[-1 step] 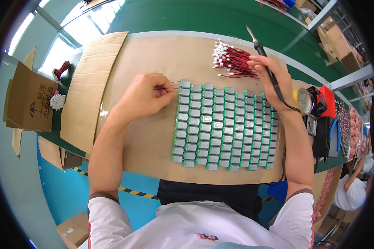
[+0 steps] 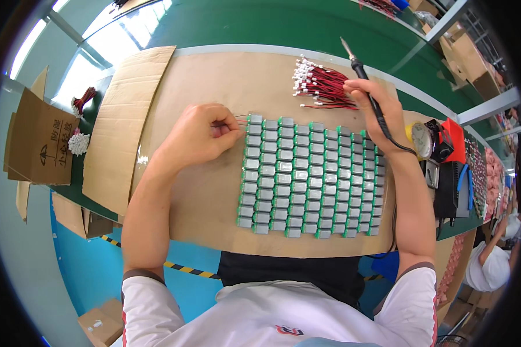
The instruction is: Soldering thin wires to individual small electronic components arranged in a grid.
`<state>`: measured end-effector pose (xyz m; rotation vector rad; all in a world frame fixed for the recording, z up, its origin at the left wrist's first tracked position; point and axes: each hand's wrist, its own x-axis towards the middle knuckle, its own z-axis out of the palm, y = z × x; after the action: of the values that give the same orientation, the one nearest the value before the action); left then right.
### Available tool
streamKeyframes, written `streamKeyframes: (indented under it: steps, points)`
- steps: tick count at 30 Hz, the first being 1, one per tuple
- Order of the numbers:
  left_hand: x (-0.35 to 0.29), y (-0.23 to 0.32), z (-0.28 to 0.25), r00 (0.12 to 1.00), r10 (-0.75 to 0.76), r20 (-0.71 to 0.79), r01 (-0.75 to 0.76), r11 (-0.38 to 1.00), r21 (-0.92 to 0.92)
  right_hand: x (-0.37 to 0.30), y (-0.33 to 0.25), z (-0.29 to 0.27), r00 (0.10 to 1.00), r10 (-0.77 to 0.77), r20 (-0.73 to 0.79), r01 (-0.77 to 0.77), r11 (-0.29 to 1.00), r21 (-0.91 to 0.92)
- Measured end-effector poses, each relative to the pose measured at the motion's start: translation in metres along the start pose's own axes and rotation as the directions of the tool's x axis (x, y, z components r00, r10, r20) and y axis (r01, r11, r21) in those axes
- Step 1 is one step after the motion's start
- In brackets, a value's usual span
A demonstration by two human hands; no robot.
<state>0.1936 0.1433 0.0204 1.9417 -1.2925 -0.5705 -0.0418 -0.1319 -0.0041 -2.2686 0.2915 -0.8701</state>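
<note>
My right hand is wrapped around a soldering iron, its metal tip pointing up and away from the work. Thumb and fingers of my left hand are pinched together on a thin wire lead. That lead reaches the top left corner of a grid of small grey battery cells with green circuit strips. The cells lie in tight staggered columns on brown cardboard. Beyond them sits a heap of red and black wires with white connectors, close to my right hand.
A flat cardboard sheet and an open carton stand at left, beside bundled wires. At right are a yellowish reel, a red holder and a black box. Another person sits at far right.
</note>
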Motion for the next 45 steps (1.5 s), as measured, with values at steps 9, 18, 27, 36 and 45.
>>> streamKeyframes:
  steps: [9, 18, 27, 36, 45]
  points:
    - [0.000, -0.001, 0.002, 1.000, 0.006, -0.004, -0.006, 1.000, -0.008, 0.004, 0.012, -0.003, 0.983, -0.139, 0.122, 0.159, 0.973, -0.169]
    - [0.001, 0.007, -0.002, 0.998, -0.054, 0.039, 0.054, 0.999, -0.002, 0.003, 0.019, -0.002, 0.982, -0.123, 0.142, 0.150, 0.970, -0.192]
    - [0.000, 0.004, -0.003, 0.999, 0.035, 0.009, -0.035, 0.999, -0.002, 0.003, 0.014, -0.005, 0.990, -0.124, 0.073, 0.133, 0.982, -0.138]
    - [-0.001, 0.004, -0.009, 0.993, 0.116, -0.038, -0.113, 0.991, 0.071, 0.006, 0.001, -0.005, 0.995, -0.091, -0.030, 0.087, 0.989, -0.117]
    - [-0.001, 0.006, -0.011, 0.961, 0.224, -0.163, -0.192, 0.963, 0.188, 0.009, -0.024, 0.002, 0.984, -0.180, -0.003, 0.180, 0.983, -0.042]
